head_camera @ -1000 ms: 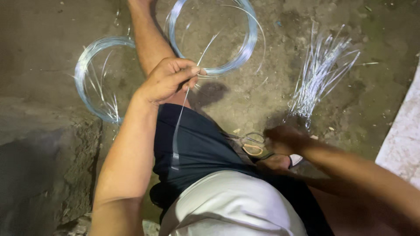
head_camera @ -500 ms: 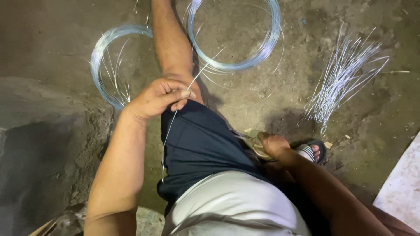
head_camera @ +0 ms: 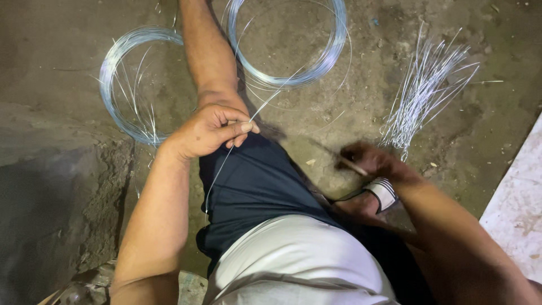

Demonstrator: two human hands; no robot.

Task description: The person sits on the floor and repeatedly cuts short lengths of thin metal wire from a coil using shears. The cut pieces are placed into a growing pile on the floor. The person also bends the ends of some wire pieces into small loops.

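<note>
1. The dirt floor [head_camera: 339,130] fills the view; a pale slab [head_camera: 519,203] lies at 4 o'clock.
2. 2 wire coils rest on it: the large coil [head_camera: 333,42] at 12 o'clock, the second coil [head_camera: 110,68] at 10 o'clock, either side of the person's outstretched leg [head_camera: 209,51].
3. A fanned bundle of cut wires [head_camera: 423,90] lies at 2 o'clock, well apart from both coils.
4. The left hand [head_camera: 206,131] (near centre) pinches a single wire strand [head_camera: 217,169] between thumb and fingers; the strand runs toward the large coil and down across dark shorts [head_camera: 254,186].
5. The right hand [head_camera: 370,161], at 4 o'clock, is blurred, closed around a thin tool [head_camera: 350,165] of a kind I cannot tell, just above a striped sandal [head_camera: 383,192].
</note>
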